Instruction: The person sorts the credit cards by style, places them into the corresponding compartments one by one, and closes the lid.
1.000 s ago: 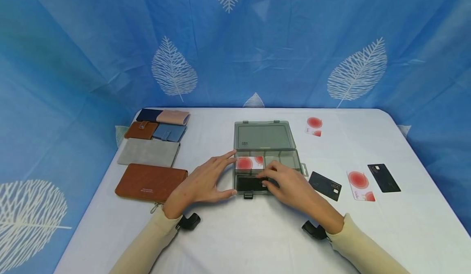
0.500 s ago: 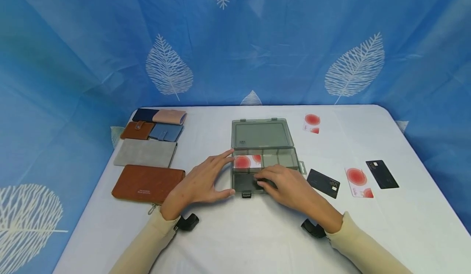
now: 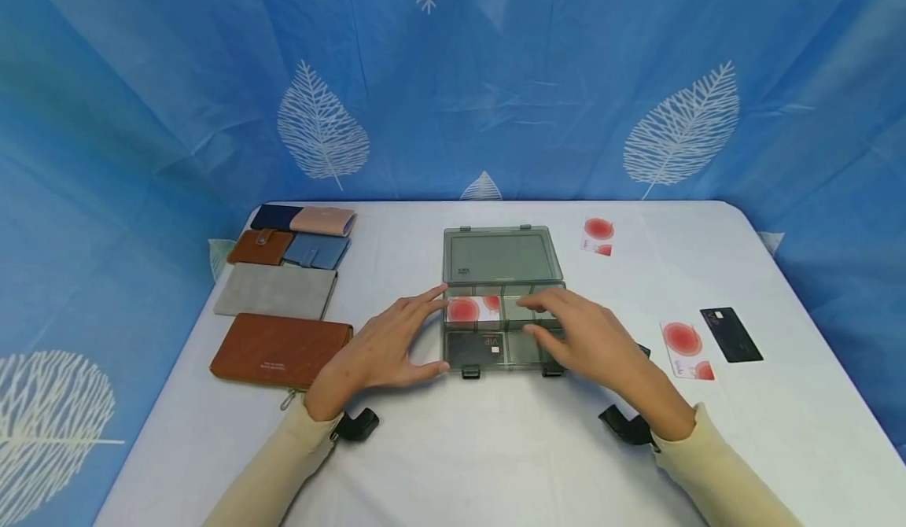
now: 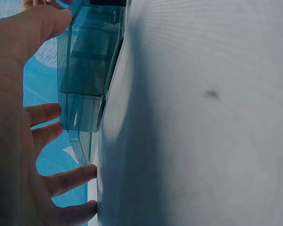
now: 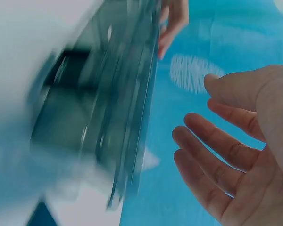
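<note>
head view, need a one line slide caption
Left hand steadies an open compartment box holding two cards while right hand hovers above it.

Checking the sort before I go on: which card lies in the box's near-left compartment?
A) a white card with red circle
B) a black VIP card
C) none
B: the black VIP card lies in the near-left compartment of the box, in front of the red-circle card.

black card (image 3: 476, 344) in box (image 3: 502, 256) | reads "VIP" | other print illegible
</note>
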`<state>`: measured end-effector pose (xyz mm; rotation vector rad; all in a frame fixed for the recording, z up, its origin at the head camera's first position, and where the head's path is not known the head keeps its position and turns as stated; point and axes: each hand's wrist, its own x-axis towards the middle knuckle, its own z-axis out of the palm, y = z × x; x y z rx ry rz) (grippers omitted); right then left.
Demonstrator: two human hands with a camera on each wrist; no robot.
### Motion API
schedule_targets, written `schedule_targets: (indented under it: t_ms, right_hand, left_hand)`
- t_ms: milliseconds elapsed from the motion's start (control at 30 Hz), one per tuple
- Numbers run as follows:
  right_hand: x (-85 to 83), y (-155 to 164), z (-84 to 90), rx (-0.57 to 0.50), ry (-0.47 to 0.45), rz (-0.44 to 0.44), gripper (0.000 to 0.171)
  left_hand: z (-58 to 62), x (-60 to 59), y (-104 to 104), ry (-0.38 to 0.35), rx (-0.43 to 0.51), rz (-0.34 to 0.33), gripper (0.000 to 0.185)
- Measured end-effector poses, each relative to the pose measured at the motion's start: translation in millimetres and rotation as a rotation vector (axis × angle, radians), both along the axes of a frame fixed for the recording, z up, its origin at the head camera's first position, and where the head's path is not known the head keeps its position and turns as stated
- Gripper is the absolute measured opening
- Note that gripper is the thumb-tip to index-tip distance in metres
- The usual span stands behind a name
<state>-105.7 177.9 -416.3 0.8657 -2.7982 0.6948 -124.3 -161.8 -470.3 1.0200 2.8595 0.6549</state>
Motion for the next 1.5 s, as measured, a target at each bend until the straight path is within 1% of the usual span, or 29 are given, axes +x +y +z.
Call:
schedule_targets:
  t_ms: [67, 167, 300, 433, 600, 667, 733, 867, 1033, 1167, 1300, 1367, 1500]
  right_hand:
    - [-1.1, 13.8, 0.4, 0.000, 0.006, -0.039, 0.042]
    - [0.0, 38.1, -2.3, 0.001, -0.012, -0.099, 0.045]
    - [4.8, 69.0, -9.7, 0.014, -0.076, -0.160, 0.052]
    - [11.0, 91.2, -17.5, 0.083, -0.154, -0.226, 0.063]
    - [16.0, 106.3, -24.4, 0.150, -0.273, -0.297, 0.082]
    - [17.0, 109.8, -25.5, 0.161, -0.312, -0.321, 0.085]
    - [17.1, 112.0, -25.7, 0.166, -0.342, -0.338, 0.085]
    - [15.5, 113.9, -24.4, 0.159, -0.371, -0.354, 0.077]
    - [16.2, 113.8, -23.8, 0.140, -0.349, -0.346, 0.065]
    - [17.5, 111.4, -23.8, 0.134, -0.285, -0.313, 0.051]
    - [18.2, 110.1, -17.9, 0.128, -0.223, -0.291, 0.035]
    - [18.4, 110.9, -12.2, 0.112, -0.198, -0.294, 0.033]
    - [17.2, 111.3, 0.4, 0.072, -0.101, -0.297, 0.035]
  left_hand:
    - [0.4, -0.5, -0.1, 0.002, 0.000, -0.002, 0.099]
    - [0.7, -1.1, -0.1, 0.002, -0.002, -0.006, 0.099]
    - [1.8, -1.4, -0.1, 0.003, 0.000, -0.009, 0.099]
    - [3.2, -1.2, 0.0, 0.002, 0.000, -0.010, 0.098]
    - [4.6, -1.5, -0.5, 0.001, -0.008, -0.010, 0.098]
    - [5.0, -1.8, -0.6, -0.001, -0.011, -0.011, 0.098]
    - [5.4, -2.0, -0.7, -0.002, -0.013, -0.011, 0.098]
    - [5.8, -2.3, -1.2, -0.002, -0.016, -0.008, 0.098]
    - [6.4, -2.6, -2.1, -0.001, -0.021, -0.007, 0.098]
    - [7.1, -2.5, -2.5, -0.003, -0.025, -0.003, 0.098]
    - [7.8, -1.9, -2.6, -0.010, -0.018, -0.002, 0.097]
    - [7.5, -1.8, -2.2, -0.012, -0.015, -0.003, 0.097]
    - [7.2, -1.9, -2.1, -0.016, -0.018, -0.004, 0.098]
